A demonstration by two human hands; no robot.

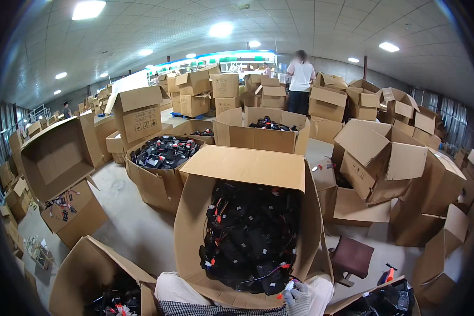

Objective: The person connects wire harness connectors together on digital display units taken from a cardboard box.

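My right hand (pixel 298 300), in a grey knitted glove, is at the near right rim of a large open cardboard box (pixel 192 237). Its fingers are closed on a small white wire connector (pixel 289 285), with an orange-red tip just beside it. Black rectangular packs (pixel 247 237) fill much of the box, with thin coloured wires and red and white plugs among them. A purple-blue wire (pixel 268 275) lies across the packs close to my hand. My left hand does not show. My knees, in pale trousers, rest either side of the box's near edge, with checkered cloth between them.
Open boxes with black packs stand at near left (pixel 100 263), near right (pixel 387 300) and beyond (pixel 155 181). A dark red stool (pixel 353 256) is to the right. Stacked cartons (pixel 374 163) crowd that side. A person (pixel 300 79) in a white top stands farther back.
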